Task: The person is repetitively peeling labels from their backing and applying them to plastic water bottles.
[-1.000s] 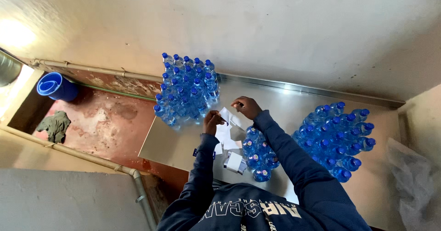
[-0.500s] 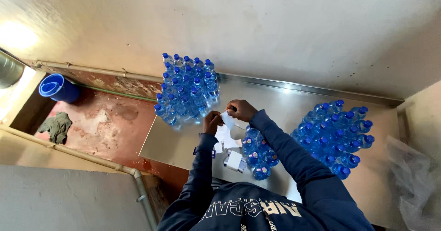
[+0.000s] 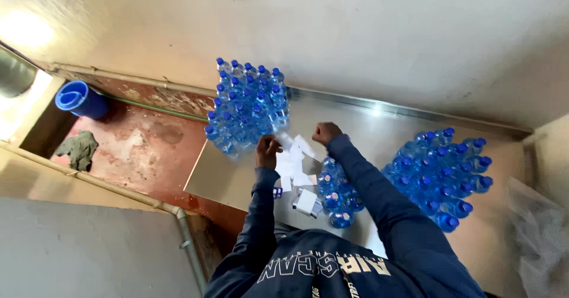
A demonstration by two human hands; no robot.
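Here the left hand (image 3: 268, 150) and right hand (image 3: 325, 132) both pinch one clear bottle (image 3: 286, 139) on the steel table (image 3: 225, 176) — white labels (image 3: 291, 164) lie beneath; a large bottle cluster (image 3: 246, 105) stands just beside, another cluster (image 3: 438, 176) well apart — most apparently still unhandled.

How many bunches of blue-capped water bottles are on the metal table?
3. One big bunch stands at the far left by the left hand, one big bunch at the right, one small bunch under the right arm. More may be hidden.
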